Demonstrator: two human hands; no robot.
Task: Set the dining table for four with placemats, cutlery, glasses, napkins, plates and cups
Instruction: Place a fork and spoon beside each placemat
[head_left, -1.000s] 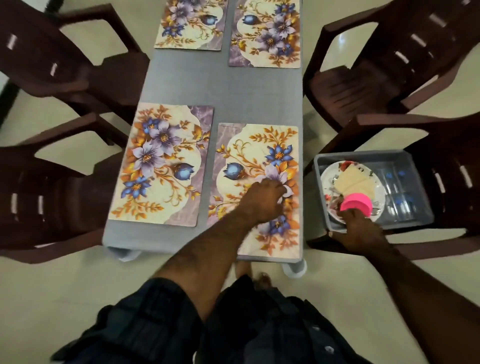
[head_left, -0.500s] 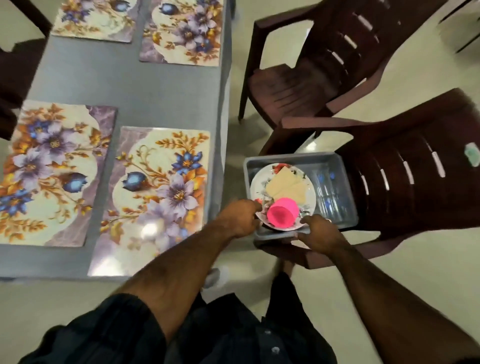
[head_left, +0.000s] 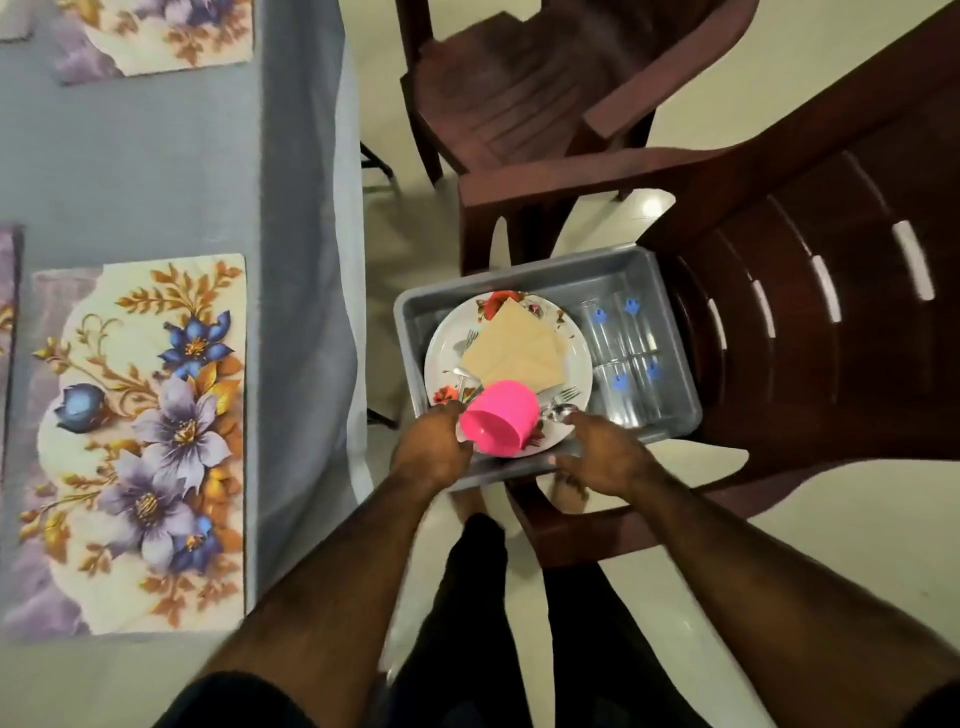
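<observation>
Leftmost, a floral placemat (head_left: 140, 441) lies on the grey table (head_left: 156, 171). Beside it, a grey bin (head_left: 524, 275) on a brown chair (head_left: 810, 332) holds the plate (head_left: 441, 353) carrying a tipped pink cup (head_left: 498, 423), napkins (head_left: 514, 348) and cutlery (head_left: 558, 402), glasses (head_left: 623, 358) alongside. The left hand (head_left: 434, 449) and right hand (head_left: 602, 457) curl around the plate's near rim on either side of the cup.

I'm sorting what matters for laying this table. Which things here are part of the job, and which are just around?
For the job: placemat; grey tub holding the plate, napkins, pink cup, forks, glasses; left hand and right hand at the plate's near rim.

Just around: brown chairs; floor.
</observation>
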